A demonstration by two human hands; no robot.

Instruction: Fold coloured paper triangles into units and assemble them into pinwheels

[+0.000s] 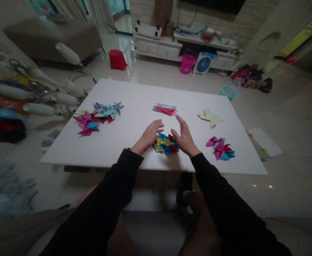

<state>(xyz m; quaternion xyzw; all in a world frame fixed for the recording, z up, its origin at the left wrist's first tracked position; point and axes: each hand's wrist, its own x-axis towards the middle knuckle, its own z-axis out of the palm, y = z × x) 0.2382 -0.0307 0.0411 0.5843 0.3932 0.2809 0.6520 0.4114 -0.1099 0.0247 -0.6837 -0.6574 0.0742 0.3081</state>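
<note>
Close to the table's near edge lies a pile of small folded-paper pieces in yellow, green, blue and red. My left hand is at the pile's left side, fingers apart and curved inward. Opposite it, my right hand is at the right side with thumb and fingers spread. Neither hand has a piece in its grasp; whether they touch the pile's edges I cannot tell. Just beyond my fingertips rests a flat stack of pointed folded papers in red, pink and light blue.
On the white table, a heap of folded paper lies left. At right are pale green folded pieces and a pink, red and blue group. A red stool and a teal basket stand on the floor.
</note>
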